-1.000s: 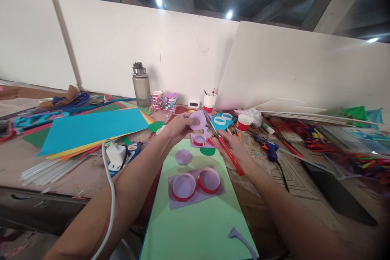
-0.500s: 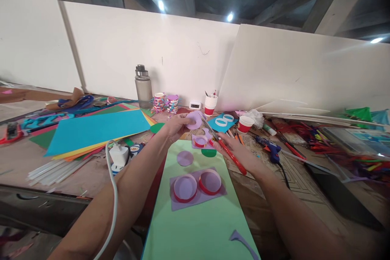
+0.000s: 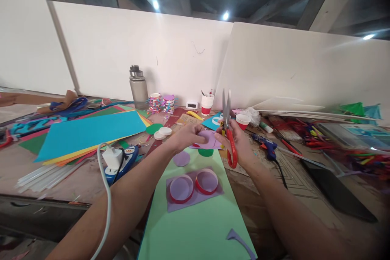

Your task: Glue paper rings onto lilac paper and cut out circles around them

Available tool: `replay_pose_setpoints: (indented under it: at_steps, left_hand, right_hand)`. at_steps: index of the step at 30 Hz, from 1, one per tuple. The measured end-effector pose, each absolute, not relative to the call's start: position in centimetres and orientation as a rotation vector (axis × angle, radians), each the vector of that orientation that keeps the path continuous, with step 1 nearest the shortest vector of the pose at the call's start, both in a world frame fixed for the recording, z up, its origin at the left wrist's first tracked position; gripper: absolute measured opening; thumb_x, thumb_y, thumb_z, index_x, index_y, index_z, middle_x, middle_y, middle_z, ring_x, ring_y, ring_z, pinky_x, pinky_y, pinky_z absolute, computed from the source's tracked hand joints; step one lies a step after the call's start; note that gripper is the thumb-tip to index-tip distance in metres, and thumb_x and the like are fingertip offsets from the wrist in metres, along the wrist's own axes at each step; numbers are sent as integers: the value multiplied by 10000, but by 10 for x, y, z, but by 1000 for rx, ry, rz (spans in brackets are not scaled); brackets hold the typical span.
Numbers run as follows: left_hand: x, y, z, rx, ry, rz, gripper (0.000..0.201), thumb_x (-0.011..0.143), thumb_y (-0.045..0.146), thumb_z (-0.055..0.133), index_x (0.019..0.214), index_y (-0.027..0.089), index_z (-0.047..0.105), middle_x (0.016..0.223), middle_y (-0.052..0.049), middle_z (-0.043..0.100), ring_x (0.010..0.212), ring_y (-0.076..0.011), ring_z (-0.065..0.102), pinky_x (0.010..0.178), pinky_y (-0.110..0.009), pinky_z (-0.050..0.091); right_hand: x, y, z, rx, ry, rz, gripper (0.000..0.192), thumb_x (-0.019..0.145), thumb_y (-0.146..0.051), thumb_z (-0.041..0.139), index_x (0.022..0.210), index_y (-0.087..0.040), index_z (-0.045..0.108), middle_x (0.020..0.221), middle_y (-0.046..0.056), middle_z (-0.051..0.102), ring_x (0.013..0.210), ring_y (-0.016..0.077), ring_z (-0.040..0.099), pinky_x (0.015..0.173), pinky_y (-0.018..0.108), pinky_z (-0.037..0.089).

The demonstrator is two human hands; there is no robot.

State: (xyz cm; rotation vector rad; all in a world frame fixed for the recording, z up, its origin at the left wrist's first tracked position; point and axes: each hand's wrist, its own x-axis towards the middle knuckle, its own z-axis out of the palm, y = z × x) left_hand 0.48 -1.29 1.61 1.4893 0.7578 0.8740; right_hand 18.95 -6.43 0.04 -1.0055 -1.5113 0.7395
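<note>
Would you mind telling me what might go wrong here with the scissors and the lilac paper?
1. The right hand holds the red-handled scissors with blades pointing up, close to the left hand; a slip might nick a finger.
2. Both hands pinch the lilac paper piece; it may crease or tear.
3. The forearms hang over the two red-rimmed rings on the green sheet; a dropped elbow might crush them.

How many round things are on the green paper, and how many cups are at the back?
Red rings: 2
Purple circles: 1
Red-and-white cups: 2
Total: 5
</note>
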Motion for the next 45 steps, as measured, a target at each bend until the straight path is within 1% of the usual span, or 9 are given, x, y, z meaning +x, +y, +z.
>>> replay_pose_setpoints:
  at_steps: [3,7,17,20,26,30,33,38,45]
  left_hand:
    - [9,-15,11,1631,758,739,104,555,117,646,539,153,551,520,52,438,485,-68,340,480,-228,189]
    - [15,-12,1,1586,778,798,63,579,156,653,616,153,602,580,34,506,527,-85,409,500,-227,244]
    - [32,-26,-3,1297,750,1011,341,578,367,845,766,127,692,696,-14,644,592,-92,520,529,-205,350]
    - [31,-25,-4,1352,733,1032,349,557,385,866,707,131,678,651,2,632,578,-92,506,533,-209,349]
    - [20,-10,-1,1286,788,1145,330,533,362,877,643,131,667,561,10,599,503,-72,434,502,-213,304]
    - [10,2,4,1051,810,1284,335,520,323,884,719,122,704,666,-37,673,555,-90,528,505,-204,337]
    - [4,8,7,882,779,1395,305,502,251,888,696,116,695,661,-36,667,540,-80,536,459,-190,300]
    - [1,11,9,716,762,1501,271,534,179,867,722,114,684,631,-10,646,516,-62,531,428,-170,259]
    - [3,10,7,738,745,1582,275,569,217,871,741,126,677,687,2,658,539,-48,513,453,-178,281]
  right_hand:
    - [186,-62,-6,-1056,-1553,700,405,715,-352,705,1068,-235,544,770,-25,574,692,147,551,639,277,478]
    - [182,-60,-9,-1112,-1492,698,413,700,-362,673,1062,-232,524,725,-33,556,625,139,514,576,268,451]
    - [176,-65,-2,-1051,-1291,677,408,719,-464,695,1003,-255,490,798,-1,623,729,165,599,650,296,505]
    - [175,-65,-3,-1036,-1305,669,380,741,-444,698,1006,-253,504,814,2,631,732,165,601,645,294,503]
    - [183,-66,-4,-1070,-1474,559,333,869,-452,594,1118,-249,506,891,10,608,765,152,584,676,278,487]
    - [187,-69,-1,-1134,-1660,617,277,897,-502,532,957,-231,534,662,-43,492,559,123,477,531,257,399]
    - [185,-71,1,-1182,-1809,656,281,870,-500,567,821,-236,485,569,-60,436,506,122,430,488,257,346]
    - [181,-75,3,-1257,-1952,714,317,865,-508,558,764,-231,441,569,-57,426,494,109,404,460,249,321]
    - [179,-75,2,-1264,-1897,804,332,854,-526,578,786,-219,470,556,-53,446,465,100,403,437,252,314]
